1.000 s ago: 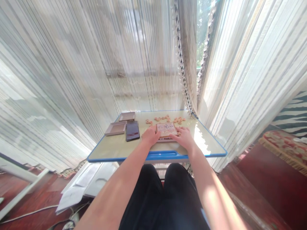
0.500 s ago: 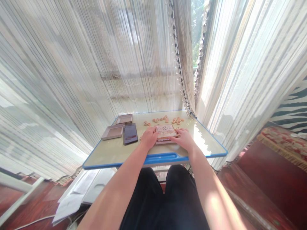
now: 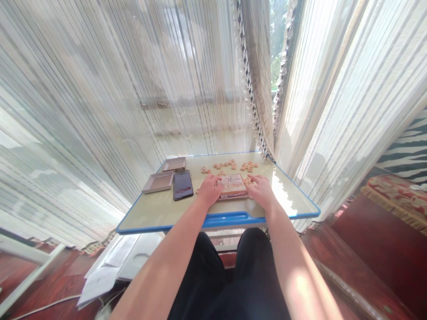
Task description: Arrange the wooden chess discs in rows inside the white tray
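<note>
A flat cardboard box [image 3: 232,183] with a printed top lies near the front of the table. My left hand [image 3: 210,190] holds its left edge, the fingers bent against the side. At the right edge my right hand [image 3: 261,190] has its thumb and fingers apart, beside the box and over a few small round pieces. Whether that hand still touches the box I cannot tell. Several round wooden pieces [image 3: 247,166] lie behind the box, and another loose group [image 3: 225,165] is further left.
A dark phone [image 3: 183,186] lies left of my left hand. Two shallow open trays [image 3: 158,182] sit at the table's left side. The table [image 3: 143,218] has a blue rim, with a pen groove [image 3: 227,218] in front. Curtains hang behind it; papers [image 3: 100,278] are below left.
The box top has come down and now sits level over its lower part. My right hand has loosened and drawn slightly right; my left hand stays at the box's left edge.
</note>
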`<state>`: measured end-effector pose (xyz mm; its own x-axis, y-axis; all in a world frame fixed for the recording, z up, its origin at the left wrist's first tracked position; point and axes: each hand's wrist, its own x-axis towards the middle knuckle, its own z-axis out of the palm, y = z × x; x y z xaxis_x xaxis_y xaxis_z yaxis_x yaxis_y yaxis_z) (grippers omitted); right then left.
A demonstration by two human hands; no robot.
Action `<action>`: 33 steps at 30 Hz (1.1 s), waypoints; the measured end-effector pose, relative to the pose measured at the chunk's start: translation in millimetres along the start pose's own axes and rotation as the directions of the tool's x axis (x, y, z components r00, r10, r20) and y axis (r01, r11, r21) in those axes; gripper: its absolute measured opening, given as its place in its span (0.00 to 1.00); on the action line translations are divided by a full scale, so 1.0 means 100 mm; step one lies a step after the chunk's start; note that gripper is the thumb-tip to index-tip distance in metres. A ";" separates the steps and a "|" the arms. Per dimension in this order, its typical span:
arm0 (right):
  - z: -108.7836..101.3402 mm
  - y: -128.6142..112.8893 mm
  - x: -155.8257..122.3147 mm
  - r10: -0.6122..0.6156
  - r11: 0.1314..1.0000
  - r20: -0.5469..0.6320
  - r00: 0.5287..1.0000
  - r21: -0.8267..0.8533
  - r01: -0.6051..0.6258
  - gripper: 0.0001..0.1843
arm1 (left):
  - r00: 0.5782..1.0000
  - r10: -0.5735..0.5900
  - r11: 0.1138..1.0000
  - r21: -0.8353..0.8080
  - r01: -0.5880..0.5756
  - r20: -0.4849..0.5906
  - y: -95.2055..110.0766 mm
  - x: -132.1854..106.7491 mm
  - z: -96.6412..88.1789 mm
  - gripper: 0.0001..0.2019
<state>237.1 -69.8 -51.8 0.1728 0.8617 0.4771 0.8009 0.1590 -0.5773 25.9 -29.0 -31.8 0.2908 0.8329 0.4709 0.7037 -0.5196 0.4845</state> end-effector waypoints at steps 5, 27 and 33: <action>0.02 0.09 0.03 0.034 0.999 0.034 0.999 -0.040 -0.032 0.20 | 1.000 0.002 1.000 -0.009 -0.002 -0.007 -0.03 0.01 0.02 0.13; 0.10 -0.10 0.02 -0.078 0.971 -0.163 0.983 0.210 0.112 0.19 | 0.998 0.008 1.000 0.013 -0.009 0.069 -0.07 0.02 0.03 0.18; 0.20 -0.23 -0.03 -0.119 0.989 0.072 0.990 0.100 0.112 0.14 | 0.999 0.001 1.000 0.009 -0.001 0.034 -0.08 0.03 0.05 0.18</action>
<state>207.0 -66.1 -53.1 0.0346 0.8691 0.4935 0.7539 0.3015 -0.5837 25.0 -21.6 -38.1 0.3132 0.8383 0.4462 0.7092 -0.5189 0.4772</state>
